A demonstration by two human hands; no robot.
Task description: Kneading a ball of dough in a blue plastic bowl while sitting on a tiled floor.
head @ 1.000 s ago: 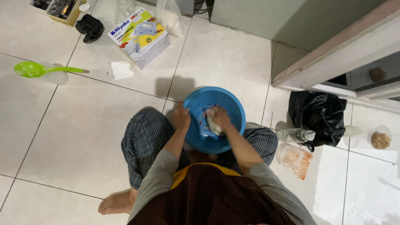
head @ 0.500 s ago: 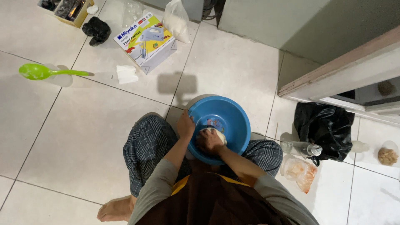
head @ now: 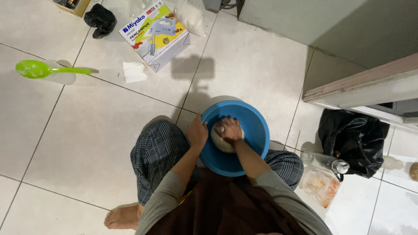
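I sit on the tiled floor with a blue plastic basin (head: 257, 126) between my knees. A pale lump of dough (head: 220, 143) lies inside it. My right hand (head: 230, 129) presses down on top of the dough, fingers curled over it. My left hand (head: 198, 132) grips the basin's left rim. Part of the dough is hidden under my right hand.
A cardboard appliance box (head: 155, 32), a white tissue (head: 133, 72) and a black cloth (head: 101, 19) lie ahead on the floor. A green ladle (head: 41, 69) rests on a cup at left. At right are a black plastic bag (head: 353, 139), a clear bottle (head: 324, 162) and a wooden door threshold (head: 361, 85).
My right hand has shifted from the basin's right side onto the top of the dough. The left hand has stayed at the rim, and the view has tilted slightly.
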